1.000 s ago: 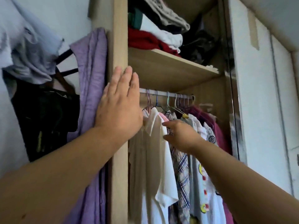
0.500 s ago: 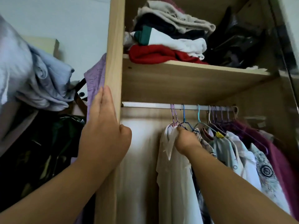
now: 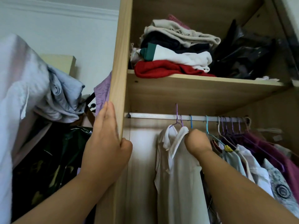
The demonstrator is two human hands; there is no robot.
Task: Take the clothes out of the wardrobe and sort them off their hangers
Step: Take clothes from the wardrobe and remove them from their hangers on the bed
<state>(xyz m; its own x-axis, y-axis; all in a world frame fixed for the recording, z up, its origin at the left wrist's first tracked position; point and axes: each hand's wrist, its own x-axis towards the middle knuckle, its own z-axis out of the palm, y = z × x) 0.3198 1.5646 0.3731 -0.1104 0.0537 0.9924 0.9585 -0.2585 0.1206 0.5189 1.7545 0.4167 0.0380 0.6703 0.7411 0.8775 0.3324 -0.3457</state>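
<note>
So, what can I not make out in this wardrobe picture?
- Head view: fingers of the right hand, hidden behind its own back; whether they grip the white shirt alone or also its purple hanger is unclear.
- Head view: hem of the shirt, cut off by the bottom edge.
- Head view: plum garment, motion-blurred.

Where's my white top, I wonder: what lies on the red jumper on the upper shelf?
A white top with a green band, then dark folded cloth, a beige knit uppermost. What lies behind the pile is hidden.
</note>
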